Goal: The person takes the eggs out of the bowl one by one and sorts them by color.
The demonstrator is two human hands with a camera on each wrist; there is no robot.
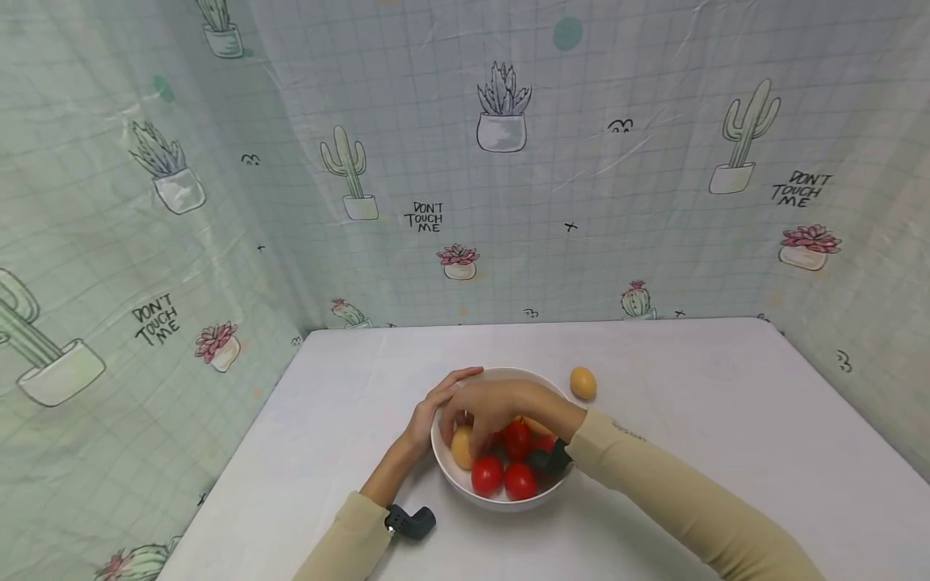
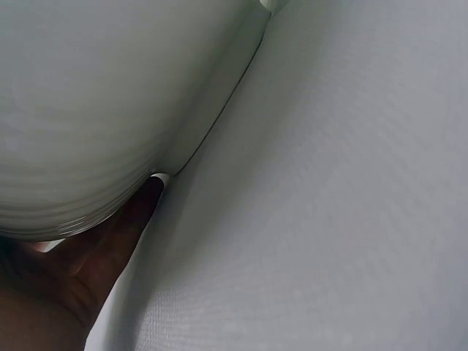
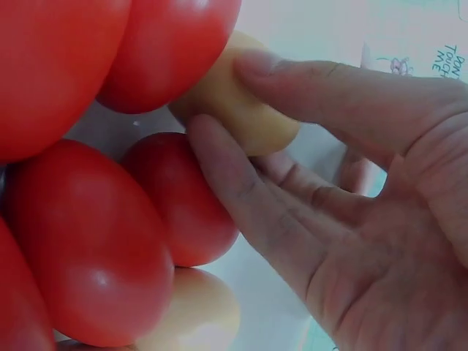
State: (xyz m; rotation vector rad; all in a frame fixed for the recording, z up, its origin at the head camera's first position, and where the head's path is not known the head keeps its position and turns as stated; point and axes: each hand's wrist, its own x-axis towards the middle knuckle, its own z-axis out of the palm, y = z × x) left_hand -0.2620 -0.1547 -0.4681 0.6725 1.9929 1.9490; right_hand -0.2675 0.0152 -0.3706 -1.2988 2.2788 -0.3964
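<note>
A white bowl (image 1: 501,502) on the white table holds several red tomatoes (image 1: 487,474) and yellow egg-shaped fruits. My left hand (image 1: 436,399) grips the bowl's left rim, fingers curved over the edge. In the left wrist view the palm (image 2: 102,256) lies against the bowl's outer wall (image 2: 95,110). Reaching into the bowl from the right, my right hand (image 1: 475,420) is over a yellow fruit (image 1: 461,449). The right wrist view shows that hand (image 3: 228,99) pinching the yellow fruit (image 3: 256,121) between thumb and fingers, beside the tomatoes (image 3: 80,256).
One more yellow fruit (image 1: 583,382) lies loose on the table (image 1: 712,420), just right of the bowl's far rim. Cactus-print sheets (image 1: 508,202) wall in the back and both sides. A black wrist camera (image 1: 412,520) sits near the table's front.
</note>
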